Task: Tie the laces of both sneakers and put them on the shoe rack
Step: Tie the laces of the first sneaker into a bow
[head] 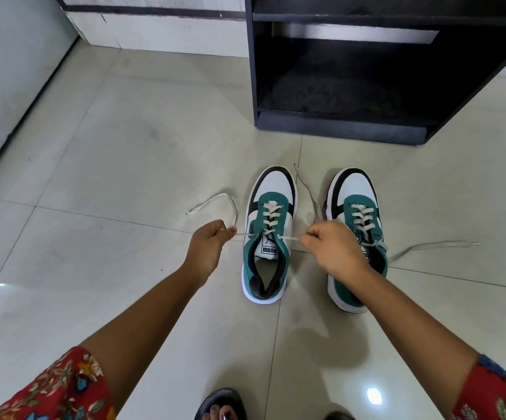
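Observation:
Two green, white and black sneakers stand side by side on the tiled floor, toes pointing away from me. The left sneaker point(268, 234) has its white laces pulled out sideways. My left hand point(207, 248) pinches the left lace end point(212, 201), which loops out over the floor. My right hand point(332, 248) pinches the other lace end point(306, 189) of the same shoe and partly hides the right sneaker point(358, 213). That shoe's lace point(427, 247) trails loose to the right. The black shoe rack point(336, 125) stands just beyond the sneakers.
The rack's bottom shelf point(351, 95) is open and dark, with another shelf above it. A white wall and a skirting board run along the left and back. My foot in a black sandal point(220, 404) is at the bottom edge.

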A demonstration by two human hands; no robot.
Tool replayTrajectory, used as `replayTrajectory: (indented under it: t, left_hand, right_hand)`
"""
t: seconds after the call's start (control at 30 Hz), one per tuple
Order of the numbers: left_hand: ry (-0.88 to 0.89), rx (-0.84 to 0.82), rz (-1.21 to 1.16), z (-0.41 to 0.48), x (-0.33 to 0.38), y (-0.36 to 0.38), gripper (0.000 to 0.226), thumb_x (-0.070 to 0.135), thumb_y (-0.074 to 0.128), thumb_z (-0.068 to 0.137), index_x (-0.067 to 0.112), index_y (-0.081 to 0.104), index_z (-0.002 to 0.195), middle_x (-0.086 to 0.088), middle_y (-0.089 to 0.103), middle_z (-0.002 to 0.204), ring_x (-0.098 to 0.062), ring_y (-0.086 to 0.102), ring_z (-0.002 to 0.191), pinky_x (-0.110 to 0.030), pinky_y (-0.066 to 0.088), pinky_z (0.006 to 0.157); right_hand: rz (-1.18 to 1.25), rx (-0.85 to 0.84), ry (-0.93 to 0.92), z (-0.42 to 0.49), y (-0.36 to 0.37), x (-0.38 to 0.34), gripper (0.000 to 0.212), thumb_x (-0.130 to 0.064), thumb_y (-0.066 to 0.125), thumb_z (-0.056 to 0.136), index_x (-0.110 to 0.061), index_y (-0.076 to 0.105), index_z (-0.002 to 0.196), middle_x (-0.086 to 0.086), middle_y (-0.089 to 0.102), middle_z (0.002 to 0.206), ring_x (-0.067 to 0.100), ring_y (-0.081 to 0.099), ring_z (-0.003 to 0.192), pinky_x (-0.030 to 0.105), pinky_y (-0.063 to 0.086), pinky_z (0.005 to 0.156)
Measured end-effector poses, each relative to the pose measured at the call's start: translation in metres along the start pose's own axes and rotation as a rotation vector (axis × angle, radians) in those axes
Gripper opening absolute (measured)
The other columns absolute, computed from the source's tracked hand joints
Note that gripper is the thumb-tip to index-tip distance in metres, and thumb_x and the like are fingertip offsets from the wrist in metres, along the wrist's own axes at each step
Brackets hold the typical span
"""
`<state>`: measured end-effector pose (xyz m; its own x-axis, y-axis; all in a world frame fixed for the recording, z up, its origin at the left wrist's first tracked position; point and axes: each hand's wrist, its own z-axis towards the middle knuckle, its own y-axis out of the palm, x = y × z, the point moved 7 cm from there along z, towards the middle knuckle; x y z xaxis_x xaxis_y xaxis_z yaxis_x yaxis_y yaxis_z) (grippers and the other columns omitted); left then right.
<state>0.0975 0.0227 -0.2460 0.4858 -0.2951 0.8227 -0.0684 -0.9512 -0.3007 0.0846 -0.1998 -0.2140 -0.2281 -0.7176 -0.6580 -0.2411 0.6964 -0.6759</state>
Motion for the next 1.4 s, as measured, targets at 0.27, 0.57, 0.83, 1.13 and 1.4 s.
replayTrajectory:
  t: [0.27,0.57,0.83,1.13,1.4]
  left_hand:
    - [0.143,0.228,0.627,-0.022,-0.009,-0.002,0.043,0.049,0.048,0.088,0.022,0.045,0.122,-0.005,0.043,0.129,-0.027,0.036,0.125,-0.046,0.023,0.105]
    - [0.027,0.108,0.015,-0.035,0.007,0.023,0.039,0.036,0.034,0.097,0.019,0.068,0.102,0.001,0.065,0.1,-0.016,0.058,0.1,-0.028,0.038,0.086]
    - [-0.131,0.007,-0.404,-0.035,0.027,0.043,0.011,0.013,0.054,0.089,0.008,0.061,0.084,0.0,0.065,0.079,0.002,0.063,0.058,-0.01,0.046,0.05]
    - [-0.029,0.02,-0.31,-0.026,0.025,0.033,0.023,0.015,0.038,0.096,0.015,0.053,0.079,0.002,0.053,0.069,-0.006,0.04,0.047,-0.014,0.035,0.044]
    - [-0.246,-0.001,-0.38,-0.017,0.006,0.033,0.027,0.008,0.035,0.092,0.016,0.05,0.07,0.002,0.045,0.062,-0.003,0.037,0.04,-0.018,0.029,0.043]
  right_hand:
    - [-0.382,0.082,-0.19,-0.021,0.011,-0.011,0.029,-0.036,0.042,0.094,-0.015,0.054,0.11,0.008,0.057,0.111,0.026,0.052,0.106,0.037,0.047,0.083]
    - [0.25,0.061,0.109,-0.031,0.032,0.004,0.033,-0.04,0.049,0.092,-0.013,0.066,0.102,0.0,0.065,0.094,0.017,0.061,0.088,0.028,0.045,0.076]
    - [1.029,0.033,0.369,-0.012,0.045,-0.007,0.011,-0.012,0.062,0.085,-0.012,0.065,0.075,-0.005,0.071,0.065,0.007,0.066,0.066,0.016,0.051,0.066]
    - [1.187,-0.051,0.318,-0.006,0.053,-0.012,0.027,-0.014,0.038,0.097,-0.018,0.059,0.08,-0.007,0.052,0.062,0.008,0.041,0.056,0.023,0.028,0.054]
    - [1.364,-0.001,0.481,-0.008,0.061,0.005,0.028,-0.007,0.032,0.098,-0.01,0.055,0.082,-0.003,0.045,0.055,0.006,0.037,0.046,0.015,0.03,0.042]
